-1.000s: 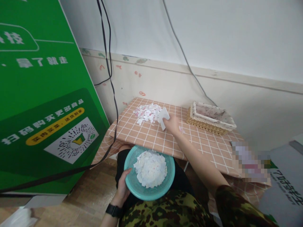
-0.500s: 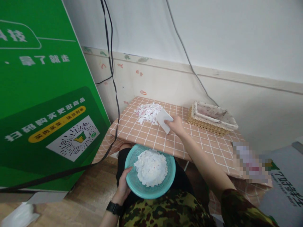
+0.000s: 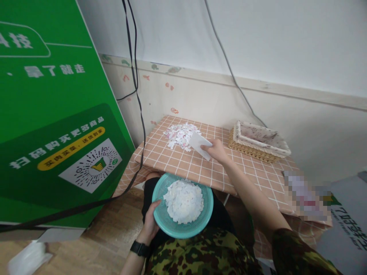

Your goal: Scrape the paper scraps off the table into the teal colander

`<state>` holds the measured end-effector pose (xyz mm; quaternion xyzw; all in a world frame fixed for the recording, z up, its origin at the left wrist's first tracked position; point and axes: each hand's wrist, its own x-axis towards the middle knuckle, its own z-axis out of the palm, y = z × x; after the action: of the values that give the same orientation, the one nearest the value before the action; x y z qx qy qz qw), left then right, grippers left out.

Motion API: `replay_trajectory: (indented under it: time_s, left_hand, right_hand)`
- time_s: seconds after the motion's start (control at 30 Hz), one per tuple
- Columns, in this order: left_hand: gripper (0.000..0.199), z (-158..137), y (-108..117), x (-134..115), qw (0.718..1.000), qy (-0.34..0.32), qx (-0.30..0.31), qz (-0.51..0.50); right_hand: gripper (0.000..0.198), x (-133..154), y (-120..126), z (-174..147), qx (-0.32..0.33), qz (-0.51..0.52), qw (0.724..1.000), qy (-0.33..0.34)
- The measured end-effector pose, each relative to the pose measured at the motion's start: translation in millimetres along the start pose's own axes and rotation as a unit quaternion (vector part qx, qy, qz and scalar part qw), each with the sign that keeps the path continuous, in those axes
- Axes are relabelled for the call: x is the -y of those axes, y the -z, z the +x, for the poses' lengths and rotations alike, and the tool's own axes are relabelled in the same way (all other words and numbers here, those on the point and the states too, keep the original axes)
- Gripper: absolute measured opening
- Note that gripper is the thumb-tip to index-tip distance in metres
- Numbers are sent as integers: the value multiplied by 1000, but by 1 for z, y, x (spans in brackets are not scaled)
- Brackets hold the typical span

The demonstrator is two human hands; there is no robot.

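Note:
My left hand grips the left rim of a round turquoise plastic colander, thumb over the edge, fingers hidden below. The colander rests over my lap against the table's front edge. A heap of white, paper-like scraps fills its middle. In my right hand is a flat white scraper-like card, held tilted above the tabletop. Its far edge meets the right side of a loose pile of small paper scraps, white with some pink marks. Whether the card touches the cloth I cannot tell.
A checked brown cloth covers the table. A lined wicker basket stands at the back right, near the wall. On the left, a green printed panel rises beside a hanging black strap. A grey box is at far right.
The card in my right hand has shifted very slightly and its tilt has changed a little beside the pile. My left hand still holds the colander. The whole view has moved slightly.

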<state>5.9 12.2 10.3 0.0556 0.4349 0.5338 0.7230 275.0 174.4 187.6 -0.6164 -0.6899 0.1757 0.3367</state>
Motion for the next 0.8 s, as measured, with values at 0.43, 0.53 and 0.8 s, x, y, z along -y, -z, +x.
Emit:
replay_trajectory:
  time_s: [0.43,0.53,0.8]
  left_hand:
    - [20,4,5,3,1000,-3,12,-4]
    - [21,5,6,3,1000,-5,9,1]
    - [21,2,2,1,1000,-3,17,-7]
  right_hand:
    - [23,3,10,-9,72,19,997,14]
    - [21,5,15,-6,89,30,996,2]
    - [22,4,12,-1,125,55,990,29]
